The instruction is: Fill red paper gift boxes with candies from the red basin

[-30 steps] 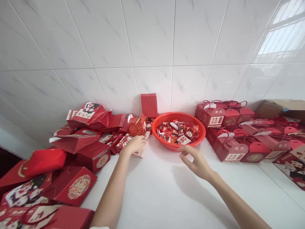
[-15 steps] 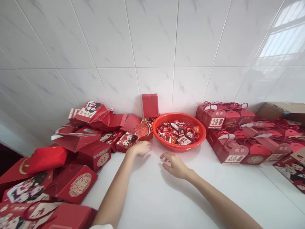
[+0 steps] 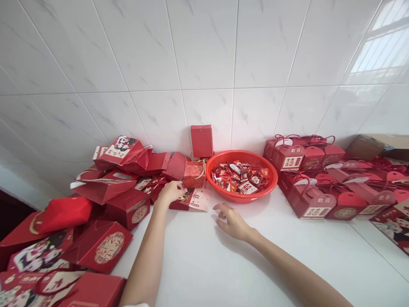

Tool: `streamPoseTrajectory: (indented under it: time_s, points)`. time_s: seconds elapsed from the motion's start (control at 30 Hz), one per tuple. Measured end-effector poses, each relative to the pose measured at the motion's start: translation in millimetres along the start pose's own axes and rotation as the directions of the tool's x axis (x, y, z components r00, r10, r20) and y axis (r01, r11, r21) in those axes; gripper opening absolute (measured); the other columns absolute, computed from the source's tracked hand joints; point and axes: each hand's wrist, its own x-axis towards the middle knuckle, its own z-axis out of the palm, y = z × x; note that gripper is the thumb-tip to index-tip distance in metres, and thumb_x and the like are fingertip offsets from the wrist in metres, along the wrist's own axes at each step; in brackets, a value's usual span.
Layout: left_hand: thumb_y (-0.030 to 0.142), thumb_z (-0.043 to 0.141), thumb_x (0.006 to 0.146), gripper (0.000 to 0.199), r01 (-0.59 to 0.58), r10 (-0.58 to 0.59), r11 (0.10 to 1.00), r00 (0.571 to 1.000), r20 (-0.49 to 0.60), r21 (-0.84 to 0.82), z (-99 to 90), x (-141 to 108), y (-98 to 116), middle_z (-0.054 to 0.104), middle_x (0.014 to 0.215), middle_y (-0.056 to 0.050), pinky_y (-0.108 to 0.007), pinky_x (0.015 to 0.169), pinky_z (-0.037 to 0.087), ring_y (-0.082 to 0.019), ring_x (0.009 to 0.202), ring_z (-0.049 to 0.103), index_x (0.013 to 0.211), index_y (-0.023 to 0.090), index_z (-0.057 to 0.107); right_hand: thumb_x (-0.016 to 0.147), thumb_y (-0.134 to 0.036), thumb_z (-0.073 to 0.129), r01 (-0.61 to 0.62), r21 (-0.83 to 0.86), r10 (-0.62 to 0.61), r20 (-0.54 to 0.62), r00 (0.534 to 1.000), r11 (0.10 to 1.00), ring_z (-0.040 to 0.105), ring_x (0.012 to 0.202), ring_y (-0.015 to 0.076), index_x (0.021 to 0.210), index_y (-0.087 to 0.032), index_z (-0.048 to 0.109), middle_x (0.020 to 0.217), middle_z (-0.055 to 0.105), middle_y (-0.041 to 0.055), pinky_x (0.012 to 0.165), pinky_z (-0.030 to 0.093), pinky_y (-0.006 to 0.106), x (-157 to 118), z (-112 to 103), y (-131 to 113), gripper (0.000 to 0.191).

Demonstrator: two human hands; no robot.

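My left hand (image 3: pixel 172 192) is closed at the back of a red printed box (image 3: pixel 195 199), which lies on the white table with its pale flap pointing right. Just behind that box stands a small red bag (image 3: pixel 194 172) with a gold cord handle. My right hand (image 3: pixel 230 219) hovers over the table with fingers apart and slightly curled, holding nothing. Behind it sits a red plastic basket (image 3: pixel 241 198) of wrapped sweets (image 3: pixel 247 187).
Empty-looking red boxes (image 3: pixel 110 247) pile up on the left. Closed red boxes with cord handles (image 3: pixel 315 207) stand in rows on the right, near a cardboard box (image 3: pixel 367 146). An upright red box (image 3: pixel 202 141) leans by the tiled wall.
My left hand has moved left and gripped the printed box, whose pale flap now shows further right. The small cord-handled bag stands straighter. My right hand has hardly moved.
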Motion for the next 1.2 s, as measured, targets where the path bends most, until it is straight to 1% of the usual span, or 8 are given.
streamPoseTrajectory:
  time_s: [0.17,0.3,0.47,0.7,0.8,0.93,1.03,1.2]
  points:
    - [0.013,0.068,0.059,0.018,-0.129,0.154,0.982,0.971,0.185,-0.139,-1.6,-6,7,0.078,0.086,-0.006,-0.024,0.071,0.048,-0.022,0.085,0.07,0.075,0.017,0.074,0.07,-0.004,0.056,-0.073,0.055,0.081,-0.146,0.986,0.996,0.064,0.095,0.0243,0.13,-0.021,0.046,0.127,0.056,0.0154,0.082,0.053,0.039,1,8,10,0.062]
    - [0.016,0.069,0.052,0.017,-0.15,0.214,0.966,0.919,0.332,-0.209,-7.7,-11,5,0.077,0.08,-0.002,-0.023,0.062,0.047,-0.02,0.078,0.067,0.068,0.019,0.073,0.066,-0.007,0.059,-0.135,0.384,0.229,-0.212,0.95,0.914,0.064,0.097,0.0243,0.119,-0.022,0.052,0.12,0.061,0.011,0.085,0.053,0.041,4,11,11,0.055]
    - [0.019,0.073,0.047,0.023,-0.106,0.226,0.957,0.858,0.461,-0.27,-14.7,-14,-2,0.073,0.074,-0.001,-0.023,0.057,0.046,-0.019,0.07,0.064,0.07,0.02,0.075,0.061,-0.019,0.066,-0.22,0.747,0.452,-0.118,0.884,0.627,0.067,0.089,0.0224,0.099,-0.019,0.056,0.118,0.062,0.01,0.075,0.055,0.035,7,9,3,0.039]
    - [0.02,0.075,0.046,0.027,-0.023,0.282,0.886,0.818,0.501,-0.463,-19.2,-13,-14,0.069,0.073,-0.001,-0.025,0.062,0.049,-0.015,0.064,0.06,0.073,0.019,0.076,0.061,-0.021,0.062,-0.23,0.859,0.383,0.043,0.923,0.457,0.066,0.068,0.0165,0.096,-0.018,0.057,0.092,0.071,0.0077,0.069,0.052,0.032,-3,0,-7,0.036]
    - [0.023,0.075,0.049,0.029,-0.058,0.33,0.86,0.821,0.465,-0.506,-16.8,-10,-17,0.068,0.071,-0.001,-0.023,0.06,0.045,-0.013,0.062,0.057,0.077,0.018,0.077,0.064,-0.013,0.055,-0.109,0.788,0.115,0.049,0.992,0.605,0.066,0.071,0.0163,0.103,-0.021,0.06,0.098,0.073,0.0062,0.071,0.051,0.032,-5,-4,-12,0.041]
    - [0.029,0.077,0.053,0.034,-0.108,0.403,0.814,0.813,0.42,-0.571,-10.7,-4,-21,0.068,0.067,-0.002,-0.025,0.059,0.043,-0.014,0.06,0.056,0.084,0.015,0.078,0.065,0.001,0.045,0.203,0.242,-0.187,-0.087,0.979,0.949,0.061,0.111,0.0255,0.114,-0.022,0.066,0.123,0.068,0.0092,0.094,0.047,0.044,-6,-7,-10,0.059]
    - [0.031,0.077,0.054,0.036,-0.119,0.426,0.783,0.817,0.388,-0.61,-7.0,-1,-24,0.07,0.07,-0.004,-0.026,0.059,0.042,-0.015,0.061,0.056,0.085,0.014,0.079,0.068,0.004,0.048,0.229,-0.042,-0.232,-0.086,0.969,0.972,0.053,0.127,0.03,0.128,-0.022,0.062,0.14,0.057,0.0133,0.103,0.043,0.049,-8,-6,-3,0.067]
    - [0.036,0.079,0.056,0.042,-0.133,0.455,0.783,0.789,0.413,-0.608,-1.7,1,-16,0.073,0.078,-0.005,-0.026,0.061,0.042,-0.016,0.065,0.057,0.091,0.014,0.078,0.09,-0.018,0.058,0.345,0.106,-0.331,-0.124,0.935,0.933,0.06,0.12,0.0256,0.124,-0.023,0.064,0.133,0.061,0.0134,0.099,0.049,0.039,-9,-11,-8,0.036]
